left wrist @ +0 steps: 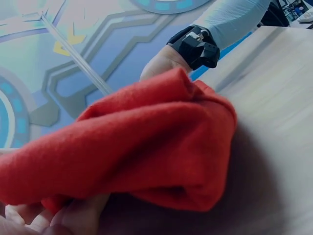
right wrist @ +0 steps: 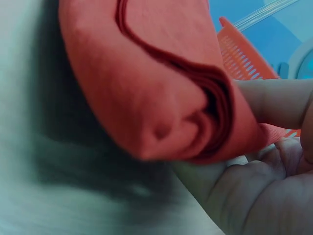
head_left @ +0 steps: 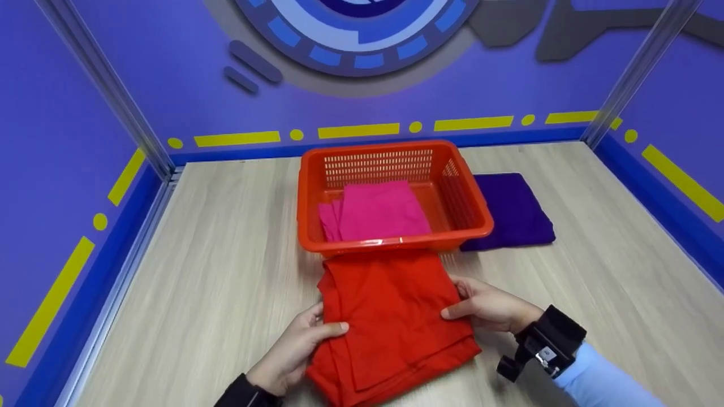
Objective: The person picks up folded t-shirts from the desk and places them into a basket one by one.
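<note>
A folded red cloth [head_left: 401,322] is held by both hands in front of the basket, raised off the table. My left hand [head_left: 300,345] grips its left edge, thumb on top and fingers underneath. On the opposite edge my right hand [head_left: 489,305] pinches the cloth the same way. Several layers of the folded cloth [right wrist: 146,88] show in the right wrist view. An orange-red plastic basket [head_left: 396,246] stands just beyond, with a folded pink cloth [head_left: 384,212] inside. In the left wrist view the red cloth [left wrist: 146,142] hides most of the left fingers.
A folded purple cloth [head_left: 512,212] lies on the table to the right of the basket, partly behind its rim. Blue-purple panels [head_left: 169,73] with yellow marks wall in the wooden tabletop [head_left: 226,254] at the back and both sides.
</note>
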